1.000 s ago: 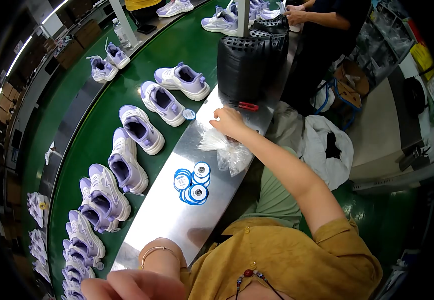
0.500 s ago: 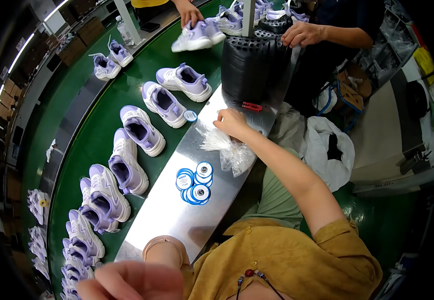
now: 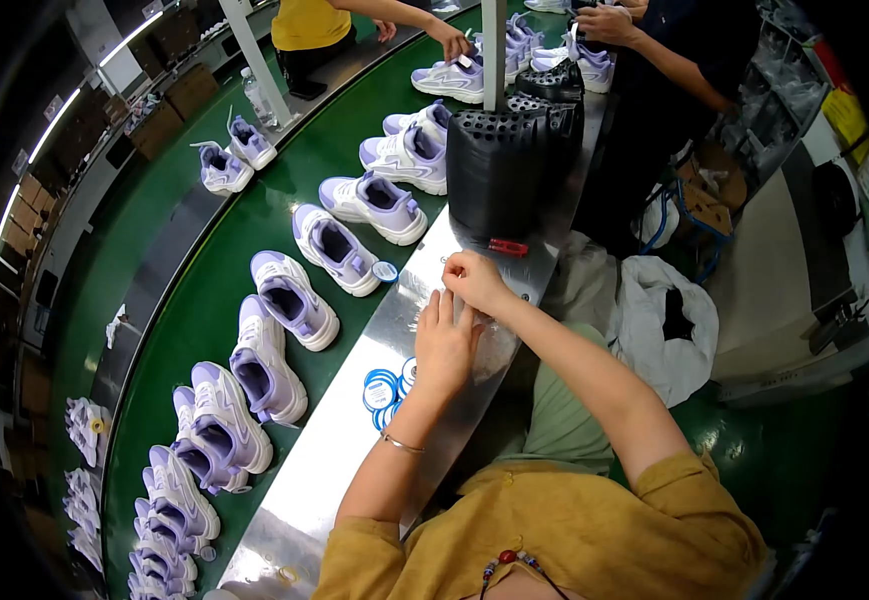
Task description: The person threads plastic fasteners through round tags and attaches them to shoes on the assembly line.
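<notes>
My left hand (image 3: 444,347) lies over a bundle of thin clear plastic strands (image 3: 494,352) on the metal bench, its fingers stretched forward. Just beyond its fingertips, my right hand (image 3: 474,281) is closed in a pinch; whatever it holds is too small to make out. Partly hidden by my left wrist is a pile of round blue-and-white tags (image 3: 379,391). One more round tag (image 3: 385,272) sits at the bench edge by the heel of a white and lilac sneaker (image 3: 337,250).
Sneakers (image 3: 282,300) line the green conveyor (image 3: 344,330) to the left. Black perforated holders (image 3: 499,170) and a red tool (image 3: 507,246) occupy the far bench (image 3: 304,490). A co-worker's hand (image 3: 449,40) touches a shoe; another person stands far right. A white sack (image 3: 664,330) lies at right.
My left hand has come from near the camera forward onto the plastic strands, partly covering the tags. My right hand stays near them, pinched. A co-worker has set down the lifted shoes.
</notes>
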Available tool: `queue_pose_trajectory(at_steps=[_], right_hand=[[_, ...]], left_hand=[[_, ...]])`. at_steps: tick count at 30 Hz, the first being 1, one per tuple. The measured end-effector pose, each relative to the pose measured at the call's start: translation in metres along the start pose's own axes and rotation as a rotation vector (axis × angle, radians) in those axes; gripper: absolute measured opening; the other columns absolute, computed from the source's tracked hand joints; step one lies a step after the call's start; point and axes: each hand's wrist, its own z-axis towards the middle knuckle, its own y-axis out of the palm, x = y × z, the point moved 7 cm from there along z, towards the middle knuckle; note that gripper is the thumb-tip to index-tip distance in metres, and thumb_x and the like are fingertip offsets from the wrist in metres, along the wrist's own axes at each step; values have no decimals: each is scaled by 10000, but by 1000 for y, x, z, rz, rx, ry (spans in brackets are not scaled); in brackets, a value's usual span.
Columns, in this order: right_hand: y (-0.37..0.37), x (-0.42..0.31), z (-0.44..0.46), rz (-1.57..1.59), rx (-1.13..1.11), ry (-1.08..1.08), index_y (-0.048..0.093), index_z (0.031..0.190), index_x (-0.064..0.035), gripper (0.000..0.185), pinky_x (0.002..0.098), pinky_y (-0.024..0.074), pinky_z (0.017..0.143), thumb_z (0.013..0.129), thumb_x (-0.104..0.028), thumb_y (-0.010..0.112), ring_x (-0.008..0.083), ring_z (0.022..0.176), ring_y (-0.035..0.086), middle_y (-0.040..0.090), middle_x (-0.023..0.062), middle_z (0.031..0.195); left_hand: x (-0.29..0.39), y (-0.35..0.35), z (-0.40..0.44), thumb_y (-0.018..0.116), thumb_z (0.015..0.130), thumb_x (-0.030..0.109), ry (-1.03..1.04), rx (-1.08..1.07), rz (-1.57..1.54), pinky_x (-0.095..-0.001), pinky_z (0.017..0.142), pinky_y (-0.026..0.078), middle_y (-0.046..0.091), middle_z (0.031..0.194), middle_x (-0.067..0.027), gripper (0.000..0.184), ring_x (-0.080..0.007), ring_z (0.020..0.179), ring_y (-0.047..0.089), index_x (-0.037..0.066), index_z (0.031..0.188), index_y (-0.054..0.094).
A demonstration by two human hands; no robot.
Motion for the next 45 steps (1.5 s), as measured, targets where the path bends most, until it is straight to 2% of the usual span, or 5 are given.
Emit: queue_pose_trajectory(at_steps=[12, 15, 26, 32, 45], right_hand=[[-8, 42, 40, 265, 300, 228, 590, 710, 6, 123, 359, 452, 606, 745, -109, 616, 249, 643, 586, 599, 132, 684], [-10, 4, 40, 60, 233, -137, 552, 720, -5, 120, 394, 429, 677, 787, -99, 583, 323, 745, 542, 552, 154, 785], [-72, -67, 34, 889, 75, 16, 461, 937, -42, 97, 290, 521, 706, 952, -137, 452, 175, 749, 616, 620, 125, 848], [-75, -52, -2, 736, -124, 180, 506, 951, -80, 80, 211, 392, 499, 929, -157, 507, 47, 559, 424, 498, 8, 683], [-24, -30, -49, 305, -335, 149, 567, 853, -41, 65, 243, 342, 499, 824, -99, 570, 58, 552, 416, 473, -17, 593]], left_hand=[[-8, 36, -10, 581, 840, 254, -34, -78, -15, -468, 1006, 326, 420, 1286, -295, 407, -440, 1221, 377, -18, 1142, 565], [-8, 36, -7, 581, 841, 241, -22, -72, -4, -455, 1007, 329, 429, 1276, -300, 389, -443, 1212, 383, -26, 1124, 575], [-12, 26, -1, 596, 835, 184, -37, -34, -27, -448, 988, 349, 449, 1263, -269, 325, -424, 1189, 412, 17, 1114, 586], [-63, -52, -9, 646, 750, 51, -265, 241, -258, -393, 821, 419, 566, 1005, -174, 280, -340, 933, 520, 11, 1025, 604], [-55, -23, -28, 764, 620, 180, -264, -191, -7, -390, 787, 405, 550, 943, -141, 366, -317, 913, 489, 28, 920, 618]])
